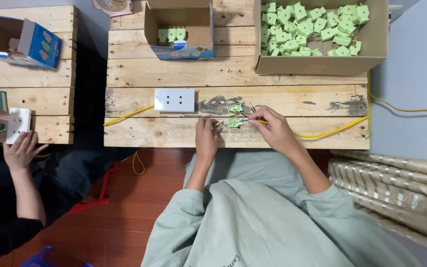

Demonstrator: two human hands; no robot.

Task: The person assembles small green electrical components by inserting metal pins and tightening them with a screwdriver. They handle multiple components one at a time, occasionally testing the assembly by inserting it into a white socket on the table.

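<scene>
Both hands pinch small work: left hand (207, 137) grips a metal pin, right hand (273, 127) a thin tool on the green part (234, 122). Large carton (322, 64) at one o'clock brims with green parts; small box (179, 49) at eleven holds three, bare planks between.

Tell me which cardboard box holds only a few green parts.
The smaller open box, far centre, with one short row of green parts; the big box at right is heaped with them.

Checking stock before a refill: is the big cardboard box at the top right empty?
No, the big box holds a heap of green parts that covers most of its floor.
</scene>
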